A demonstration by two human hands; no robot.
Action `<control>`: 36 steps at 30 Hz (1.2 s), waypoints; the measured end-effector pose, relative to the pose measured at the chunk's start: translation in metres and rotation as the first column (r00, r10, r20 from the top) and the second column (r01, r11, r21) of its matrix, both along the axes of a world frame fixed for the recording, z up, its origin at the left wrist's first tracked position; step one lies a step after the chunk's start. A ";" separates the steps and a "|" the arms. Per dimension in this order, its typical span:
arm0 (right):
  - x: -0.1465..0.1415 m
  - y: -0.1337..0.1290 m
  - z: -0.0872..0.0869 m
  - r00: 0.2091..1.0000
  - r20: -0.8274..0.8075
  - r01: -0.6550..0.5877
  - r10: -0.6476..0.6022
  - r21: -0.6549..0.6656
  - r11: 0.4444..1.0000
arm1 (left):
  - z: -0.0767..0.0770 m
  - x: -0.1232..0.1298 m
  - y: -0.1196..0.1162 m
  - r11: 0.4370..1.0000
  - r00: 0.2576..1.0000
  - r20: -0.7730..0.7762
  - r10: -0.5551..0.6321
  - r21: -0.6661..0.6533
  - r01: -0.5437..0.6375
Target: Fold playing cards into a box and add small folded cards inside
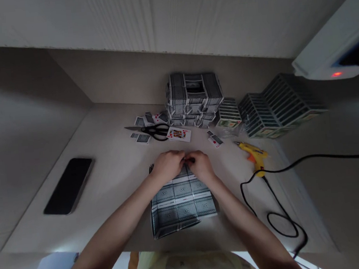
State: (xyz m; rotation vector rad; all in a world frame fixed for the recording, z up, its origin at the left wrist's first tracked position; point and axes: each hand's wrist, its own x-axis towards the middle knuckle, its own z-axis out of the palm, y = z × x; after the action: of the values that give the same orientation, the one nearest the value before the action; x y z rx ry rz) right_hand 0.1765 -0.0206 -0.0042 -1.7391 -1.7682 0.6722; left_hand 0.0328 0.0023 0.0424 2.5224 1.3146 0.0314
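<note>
In front of me lies a flat panel of joined playing cards (176, 202), backs up, with a raised edge along its left side. My left hand (170, 163) and my right hand (200, 165) meet over its far edge. Fingers of both hands are closed and nearly touching. Between them shows something small and dark; its kind is hard to make out. Beyond the hands are a king playing card (179, 134), black-handled scissors (152, 130) and several cut card pieces (142, 138).
A box-like structure of cards (194, 95) stands against the back wall. Right of it are stacked card packs (268, 111). A yellow glue gun (254, 157) lies at right, its black cable (282, 209) looping forward. A phone (68, 186) lies at left. A shelf hangs overhead.
</note>
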 end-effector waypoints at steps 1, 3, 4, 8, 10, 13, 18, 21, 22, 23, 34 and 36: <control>0.001 0.003 -0.001 1.000 0.011 -0.025 0.025 0.029 0.999 | 0.001 0.000 -0.001 1.000 1.000 -0.002 -0.004 0.010 0.004; 0.001 0.007 -0.003 0.997 0.009 -0.081 0.080 0.064 0.995 | 0.001 0.000 -0.001 1.000 1.000 -0.003 -0.009 0.030 0.009; 0.001 0.008 -0.004 0.995 0.003 -0.102 0.102 0.067 0.993 | 0.001 0.000 -0.001 0.999 1.000 -0.001 -0.007 0.037 0.007; 0.001 0.009 -0.005 0.991 0.027 -0.135 0.133 0.060 0.989 | 0.001 0.000 -0.001 0.999 0.999 0.030 0.016 0.040 -0.017; 0.000 0.009 -0.005 0.988 0.067 -0.142 0.137 0.068 0.988 | 0.001 0.002 -0.001 0.999 0.999 0.047 0.023 0.026 -0.025; -0.001 0.008 -0.004 0.985 0.113 -0.140 0.132 0.068 0.988 | 0.003 0.005 -0.001 0.999 0.998 0.040 0.046 -0.001 -0.046; 0.003 0.002 0.005 0.994 0.086 -0.071 0.070 0.007 0.997 | 0.003 0.002 0.000 0.994 0.995 0.031 0.094 -0.054 -0.092; 0.009 -0.006 0.007 0.998 0.001 0.059 -0.059 -0.080 0.995 | 0.004 -0.005 0.006 0.990 0.991 0.135 0.015 -0.138 0.004; 0.012 -0.009 0.005 0.995 -0.035 0.092 -0.096 -0.114 0.989 | 0.004 -0.008 0.009 0.981 0.983 0.180 -0.038 -0.179 0.071; 0.013 -0.012 0.003 0.989 -0.079 0.108 -0.121 -0.151 0.983 | 0.005 -0.011 0.012 0.966 0.972 0.216 -0.091 -0.219 0.139; 0.000 -0.023 -0.014 0.714 -0.648 0.081 -0.265 -0.299 0.951 | 0.013 -0.031 0.027 0.887 0.955 0.274 -0.115 -0.404 0.223; -0.002 -0.021 -0.013 0.699 -0.665 0.082 -0.263 -0.290 0.953 | 0.011 -0.030 0.026 0.917 0.959 0.274 -0.073 -0.359 0.172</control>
State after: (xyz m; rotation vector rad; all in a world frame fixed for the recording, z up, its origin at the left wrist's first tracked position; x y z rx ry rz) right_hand 0.1747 -0.0415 -0.0174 -1.4696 -1.0024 1.3007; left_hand 0.0027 0.0279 0.0535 2.1786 0.9513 0.0657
